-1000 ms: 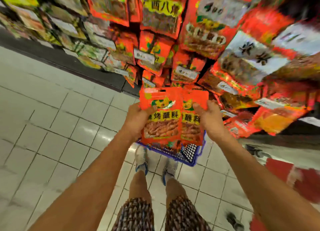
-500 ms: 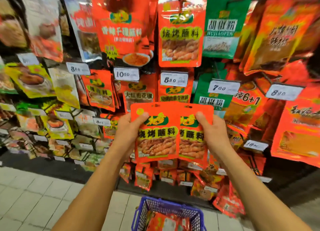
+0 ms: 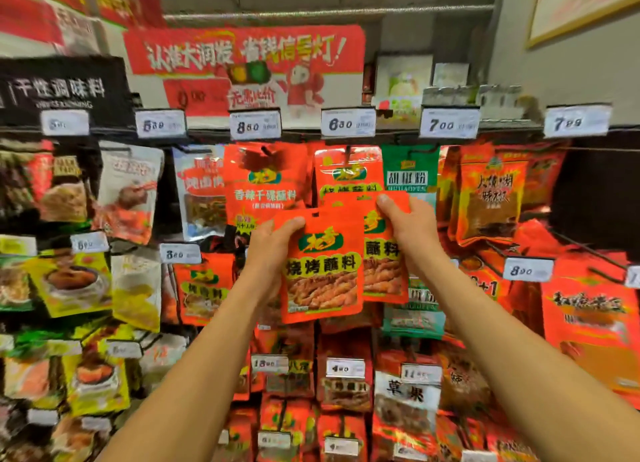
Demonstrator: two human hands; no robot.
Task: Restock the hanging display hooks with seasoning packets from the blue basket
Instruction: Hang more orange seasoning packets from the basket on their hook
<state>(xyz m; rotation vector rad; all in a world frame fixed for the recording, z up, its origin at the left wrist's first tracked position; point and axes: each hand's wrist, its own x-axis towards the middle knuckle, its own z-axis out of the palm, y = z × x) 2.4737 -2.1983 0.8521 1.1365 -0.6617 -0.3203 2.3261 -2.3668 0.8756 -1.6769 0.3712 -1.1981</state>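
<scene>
Both your arms reach up and forward toward the hanging display. Your left hand [image 3: 273,250] grips the front glossy orange-red foil seasoning packet [image 3: 323,271] by its upper left edge, thumb curled over the top. Your right hand [image 3: 412,233] pinches a second matching orange-red packet [image 3: 382,271] at its top, fingers closed on it. Both flat pouches overlap just below a hung packet of the same kind [image 3: 348,171] under the white "6.80" price tag [image 3: 348,124].

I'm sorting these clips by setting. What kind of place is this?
Most likely a supermarket seasoning aisle: price tags line the rail, seasoning packets hang in rows, and a red promotional banner hangs above.
</scene>
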